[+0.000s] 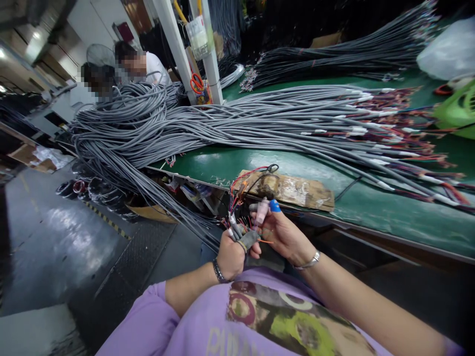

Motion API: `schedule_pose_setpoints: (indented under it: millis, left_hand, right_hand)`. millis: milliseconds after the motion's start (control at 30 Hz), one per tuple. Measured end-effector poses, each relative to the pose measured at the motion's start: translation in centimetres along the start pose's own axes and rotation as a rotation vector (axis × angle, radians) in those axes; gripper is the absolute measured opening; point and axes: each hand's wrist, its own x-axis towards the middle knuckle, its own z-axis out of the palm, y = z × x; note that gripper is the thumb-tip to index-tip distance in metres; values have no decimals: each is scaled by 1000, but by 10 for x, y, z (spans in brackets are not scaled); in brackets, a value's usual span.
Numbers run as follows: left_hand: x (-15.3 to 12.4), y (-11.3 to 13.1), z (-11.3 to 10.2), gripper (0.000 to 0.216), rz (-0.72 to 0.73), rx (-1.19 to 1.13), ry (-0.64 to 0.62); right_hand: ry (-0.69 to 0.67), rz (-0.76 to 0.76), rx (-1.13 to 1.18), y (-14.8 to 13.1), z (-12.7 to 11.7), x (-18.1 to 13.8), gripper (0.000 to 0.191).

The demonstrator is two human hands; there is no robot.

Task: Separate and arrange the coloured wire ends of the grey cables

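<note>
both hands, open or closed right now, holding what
Left hand: closed around grey cables.
Right hand: partly curled beside coloured wires; cannot tell whether it grips any.

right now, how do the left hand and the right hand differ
The left hand is closed around gray cables, while the right hand is less tightly curled, beside colored wires. The left hand's wrist carries a dark band, the right hand's a silver band. The right hand has a blue wrap; no blue shows on the left hand. Both wrists are adorned.
</note>
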Motion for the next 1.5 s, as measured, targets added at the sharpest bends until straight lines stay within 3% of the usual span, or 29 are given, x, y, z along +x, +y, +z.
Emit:
schedule_pose_setpoints:
  millis: [100,267,433,600,667,833,967,1267,1500]
  left_hand:
    - [-2,-5,-9,48,8,27,-24]
    - [-7,-13,-21,44,8,103,-91]
    - [-12,0,-16,47,-80,206,-186]
    - [-11,12,-13,43,-187,295,-350]
    - [-9,9,-15,43,-172,278,-322]
    - [-3,-6,-21,42,-51,117,-89]
    - [0,-10,-22,42,-2,68,3]
    - [1,-13,-23,43,37,13,49]
    - [2,-21,-32,38,55,50,-53]
  right_hand:
    - [-13,96,57,-4,-4,-5,48]
    - [-180,250,-172,-15,-11,-13,40]
    - [-261,116,-473,-24,-4,-17,27]
    - [-353,76,-554,-24,2,-19,23]
    - [-287,48,-537,-22,-2,-19,24]
    - [-80,129,-278,-16,-23,-23,42]
    - [-137,205,-283,-8,-24,-32,45]
    - [-26,-49,-442,8,8,-33,33]
    - [-85,-22,-461,1,23,-28,44]
